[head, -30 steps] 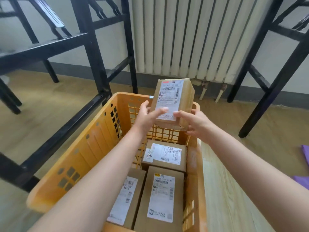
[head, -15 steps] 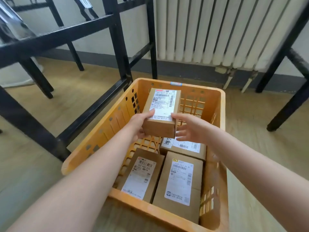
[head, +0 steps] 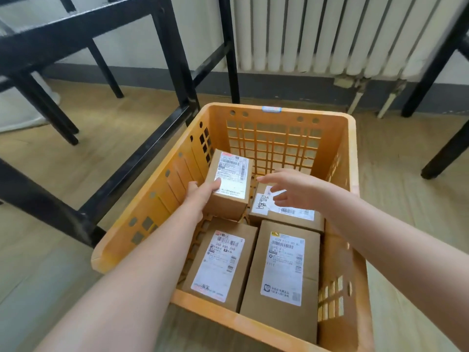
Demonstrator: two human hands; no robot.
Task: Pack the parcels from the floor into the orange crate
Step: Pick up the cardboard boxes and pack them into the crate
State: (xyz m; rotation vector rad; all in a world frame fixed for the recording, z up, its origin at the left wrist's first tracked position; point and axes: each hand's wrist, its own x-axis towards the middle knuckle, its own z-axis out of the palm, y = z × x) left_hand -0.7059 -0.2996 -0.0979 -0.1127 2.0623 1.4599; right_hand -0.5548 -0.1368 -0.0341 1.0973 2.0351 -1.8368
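Note:
The orange crate [head: 279, 114] stands on the wood floor in front of me. My left hand [head: 200, 195] grips a small cardboard parcel [head: 229, 185] with a white label, low inside the crate against its left wall. My right hand [head: 291, 190] hovers open just right of that parcel, fingers spread, touching nothing. Three more labelled parcels lie flat on the crate bottom: one under my right hand [head: 286, 215], one at front left [head: 220, 265], one at front right [head: 281, 270].
Black metal table legs and a crossbar [head: 142, 158] run close along the crate's left side. A white radiator [head: 330, 34] lines the wall behind. More black legs [head: 449, 146] stand at the right. Wood floor surrounds the crate.
The parcel has come down from above the crate rim into the crate's back left. My right hand has let go of it and drawn off to the right.

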